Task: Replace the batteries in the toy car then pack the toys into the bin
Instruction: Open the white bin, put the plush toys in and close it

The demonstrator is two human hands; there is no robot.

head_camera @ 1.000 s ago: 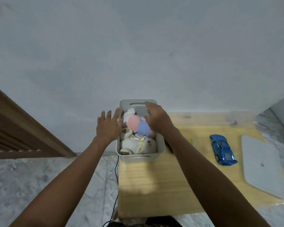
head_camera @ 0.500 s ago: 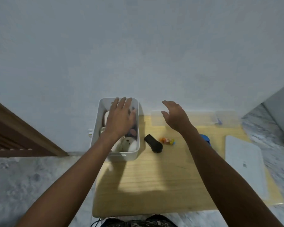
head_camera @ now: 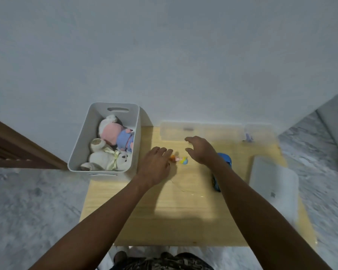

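Wooden table [head_camera: 183,221]; white bin [head_camera: 80,152] of plush toys at 10 o'clock; left hand [head_camera: 154,168], right hand [head_camera: 202,151] both spread, empty, flanking small colourful toy [head_camera: 180,159]; blue car [head_camera: 223,158] at 2 o'clock.

Bin [head_camera: 80,152] at far-left corner of table [head_camera: 183,215], against wall, well left of left hand [head_camera: 154,168]; soft toys [head_camera: 113,149] packed inside. Small toy [head_camera: 180,160] on tabletop between left hand and right hand [head_camera: 201,151], just right of left fingertips. Toy car [head_camera: 221,168] on table under right wrist, partly hidden. Clear box [head_camera: 183,131] behind both hands, along wall. Flat lid [head_camera: 273,184] right of right forearm, at table's right edge
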